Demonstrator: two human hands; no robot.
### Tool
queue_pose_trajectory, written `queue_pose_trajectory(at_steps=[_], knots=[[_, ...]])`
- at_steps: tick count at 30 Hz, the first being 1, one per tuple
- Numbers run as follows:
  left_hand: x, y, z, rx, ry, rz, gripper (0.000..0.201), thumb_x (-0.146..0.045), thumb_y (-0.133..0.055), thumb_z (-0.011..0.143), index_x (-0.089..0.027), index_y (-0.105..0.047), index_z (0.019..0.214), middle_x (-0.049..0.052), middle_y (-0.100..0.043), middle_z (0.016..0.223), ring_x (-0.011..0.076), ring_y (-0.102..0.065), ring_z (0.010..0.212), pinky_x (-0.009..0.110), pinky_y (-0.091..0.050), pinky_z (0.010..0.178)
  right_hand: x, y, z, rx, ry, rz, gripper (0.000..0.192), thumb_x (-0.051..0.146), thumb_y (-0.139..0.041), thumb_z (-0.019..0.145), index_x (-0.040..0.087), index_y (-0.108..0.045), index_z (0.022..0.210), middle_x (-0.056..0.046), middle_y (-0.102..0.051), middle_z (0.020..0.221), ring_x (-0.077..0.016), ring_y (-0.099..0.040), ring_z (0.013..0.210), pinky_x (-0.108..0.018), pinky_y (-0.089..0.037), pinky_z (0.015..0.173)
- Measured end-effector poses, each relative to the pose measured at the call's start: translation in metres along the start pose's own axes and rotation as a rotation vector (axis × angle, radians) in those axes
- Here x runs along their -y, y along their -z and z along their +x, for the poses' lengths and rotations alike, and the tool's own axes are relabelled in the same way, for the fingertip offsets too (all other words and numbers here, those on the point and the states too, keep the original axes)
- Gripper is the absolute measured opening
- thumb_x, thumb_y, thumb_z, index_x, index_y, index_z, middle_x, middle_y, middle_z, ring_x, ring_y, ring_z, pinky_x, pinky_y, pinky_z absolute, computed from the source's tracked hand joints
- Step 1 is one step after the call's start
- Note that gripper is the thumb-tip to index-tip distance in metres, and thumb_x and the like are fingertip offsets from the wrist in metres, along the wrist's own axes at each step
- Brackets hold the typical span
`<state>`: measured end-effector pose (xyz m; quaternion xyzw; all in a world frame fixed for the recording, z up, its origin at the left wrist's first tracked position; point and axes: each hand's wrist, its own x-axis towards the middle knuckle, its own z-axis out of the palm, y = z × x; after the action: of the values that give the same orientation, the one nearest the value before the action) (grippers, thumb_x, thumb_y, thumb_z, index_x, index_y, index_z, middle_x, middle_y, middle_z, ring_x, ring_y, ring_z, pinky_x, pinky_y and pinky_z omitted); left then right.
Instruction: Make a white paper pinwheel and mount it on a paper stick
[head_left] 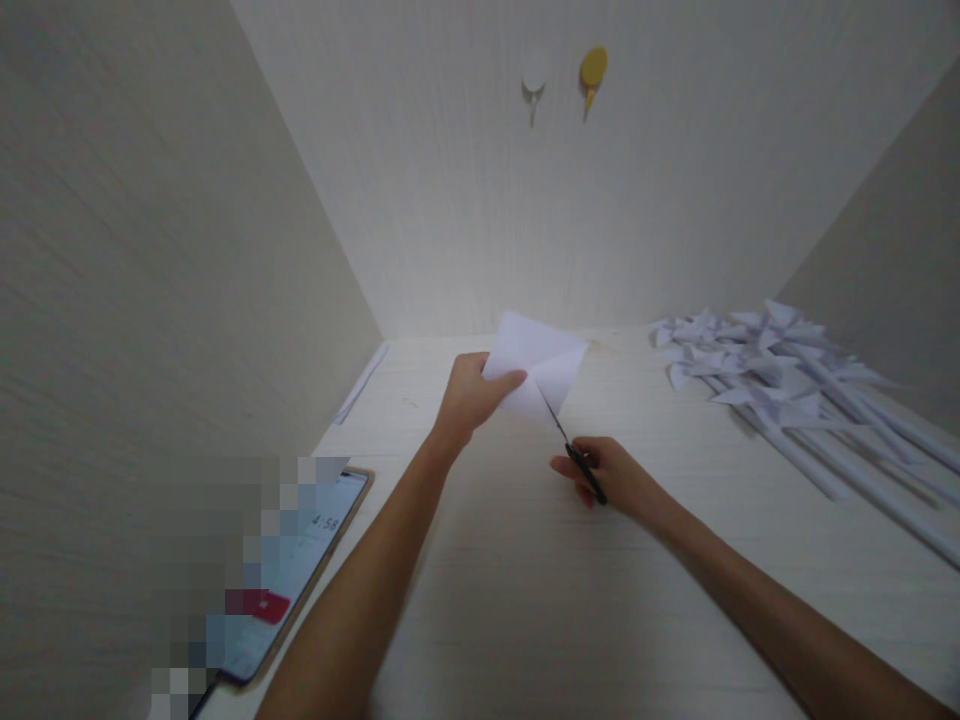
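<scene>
My left hand [471, 397] pinches a creased white square of paper [536, 362] and holds it up above the pale table [525, 600]. My right hand [611, 478] grips black-handled scissors [571, 449], whose thin blades point up and left into the paper's lower edge along a fold line. Both hands are near the middle of the table, close together.
A heap of white paper pinwheels on rolled paper sticks [795, 390] lies at the right. A phone [289, 570] with a lit screen leans at the left wall. A paper strip [361, 384] lies in the left corner. Two hooks, white [533, 78] and yellow [592, 70], hang on the back wall.
</scene>
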<state>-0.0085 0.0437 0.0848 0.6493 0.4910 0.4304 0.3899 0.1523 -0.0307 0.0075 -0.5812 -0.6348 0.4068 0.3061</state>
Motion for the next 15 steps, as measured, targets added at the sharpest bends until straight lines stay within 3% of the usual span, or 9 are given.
queue_pose_trajectory(at_steps=[4, 8, 11, 15], knots=[[0.002, 0.002, 0.004, -0.16, 0.004, -0.214, 0.025, -0.03, -0.067, 0.051, -0.01, -0.061, 0.064, 0.002, -0.058, 0.061, 0.0104, -0.05, 0.052, 0.022, -0.037, 0.048, 0.0, 0.001, 0.0, -0.017, 0.012, 0.029, 0.039, 0.05, -0.053, 0.07, 0.017, -0.044, 0.05, 0.0, -0.051, 0.041, -0.009, -0.042, 0.037, -0.022, -0.03, 0.04], [0.002, 0.003, 0.006, -0.284, 0.041, -0.492, 0.031, -0.029, -0.069, 0.05, -0.009, -0.062, 0.072, 0.006, -0.063, 0.073, 0.013, -0.056, 0.061, 0.026, -0.044, 0.057, 0.006, 0.002, -0.001, -0.146, 0.034, 0.246, 0.036, 0.048, -0.053, 0.07, 0.016, -0.048, 0.055, 0.0, -0.053, 0.046, -0.0065, -0.036, 0.035, -0.021, -0.026, 0.037], [0.001, -0.007, 0.002, -0.229, 0.108, -0.612, 0.033, -0.027, -0.071, 0.049, -0.009, -0.062, 0.074, 0.007, -0.064, 0.074, 0.0142, -0.057, 0.061, 0.028, -0.045, 0.06, 0.01, 0.004, 0.0, -0.313, 0.069, 0.474, 0.03, 0.043, -0.061, 0.065, 0.016, -0.049, 0.059, -0.001, -0.058, 0.053, -0.0064, -0.039, 0.038, -0.021, -0.027, 0.038], [0.007, -0.034, -0.011, -0.125, 0.176, -0.685, 0.031, -0.027, -0.07, 0.05, -0.008, -0.064, 0.074, 0.008, -0.064, 0.072, 0.0149, -0.057, 0.062, 0.029, -0.045, 0.061, 0.012, 0.005, 0.002, -0.485, 0.13, 0.616, 0.025, 0.033, -0.067, 0.059, 0.016, -0.049, 0.057, -0.001, -0.057, 0.054, -0.0083, -0.046, 0.046, -0.02, -0.028, 0.04]])
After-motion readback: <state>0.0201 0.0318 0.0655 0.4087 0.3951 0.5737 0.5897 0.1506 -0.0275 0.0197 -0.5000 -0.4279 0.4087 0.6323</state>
